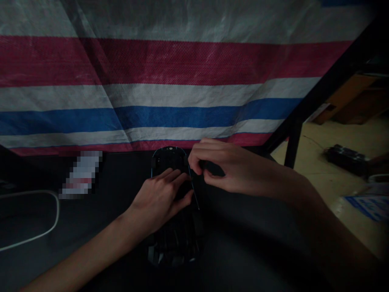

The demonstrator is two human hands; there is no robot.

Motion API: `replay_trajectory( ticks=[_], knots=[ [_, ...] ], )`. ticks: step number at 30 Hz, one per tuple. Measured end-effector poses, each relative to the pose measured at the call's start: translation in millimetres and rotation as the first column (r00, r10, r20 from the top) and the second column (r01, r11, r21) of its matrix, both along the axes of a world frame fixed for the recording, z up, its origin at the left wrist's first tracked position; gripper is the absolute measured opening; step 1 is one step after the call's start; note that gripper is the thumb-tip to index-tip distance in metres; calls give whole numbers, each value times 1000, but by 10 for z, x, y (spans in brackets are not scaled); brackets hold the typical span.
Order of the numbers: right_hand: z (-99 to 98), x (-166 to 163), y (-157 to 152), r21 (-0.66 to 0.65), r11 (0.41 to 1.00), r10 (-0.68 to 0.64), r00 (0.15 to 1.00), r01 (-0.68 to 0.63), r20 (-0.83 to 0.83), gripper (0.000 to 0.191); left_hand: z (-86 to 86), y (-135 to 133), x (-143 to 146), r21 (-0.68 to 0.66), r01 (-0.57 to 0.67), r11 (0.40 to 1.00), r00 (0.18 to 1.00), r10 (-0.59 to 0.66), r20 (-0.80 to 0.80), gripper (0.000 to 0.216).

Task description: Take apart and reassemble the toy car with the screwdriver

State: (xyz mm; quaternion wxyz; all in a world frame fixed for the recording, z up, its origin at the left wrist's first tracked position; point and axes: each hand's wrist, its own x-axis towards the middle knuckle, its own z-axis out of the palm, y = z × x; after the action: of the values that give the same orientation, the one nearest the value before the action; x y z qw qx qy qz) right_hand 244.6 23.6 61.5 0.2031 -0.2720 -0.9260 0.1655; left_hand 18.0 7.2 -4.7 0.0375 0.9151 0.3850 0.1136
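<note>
Head view: left fingers (174,176) atop round-ended black car-like body (179,229); right fingers (198,153) curled beside it; both grips: cannot tell; woven striped sheeting (170,63) beyond fingers.

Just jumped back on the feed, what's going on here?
A person has both bare hands at a black, car-like object on a dark tabletop. The left hand lies over it; the right hand is curled beside its far end, too dim to tell whether it pinches anything. A striped woven sheet hangs behind.
</note>
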Motion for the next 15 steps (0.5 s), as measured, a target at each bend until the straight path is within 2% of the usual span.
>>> replay_trajectory(
  ticks=[5,8,11,15],
  knots=[
    [-75,-101,-3,-6,1000,-22,997,21,-74,34,-13,-1,-14,-3,16,1000,1000,-16,25,30],
    [-120,-164,-3,-108,994,-32,990,17,-135,35,-18,0,-19,0,21,1000,999,-21,48,28],
    [-153,-183,18,-233,972,-10,975,-43,-223,34,-9,-2,-18,-2,23,1000,998,-23,56,26],
    [-155,-170,53,-306,948,-11,957,-82,-289,37,0,-7,-14,11,22,1000,999,-22,41,27]
  ],
)
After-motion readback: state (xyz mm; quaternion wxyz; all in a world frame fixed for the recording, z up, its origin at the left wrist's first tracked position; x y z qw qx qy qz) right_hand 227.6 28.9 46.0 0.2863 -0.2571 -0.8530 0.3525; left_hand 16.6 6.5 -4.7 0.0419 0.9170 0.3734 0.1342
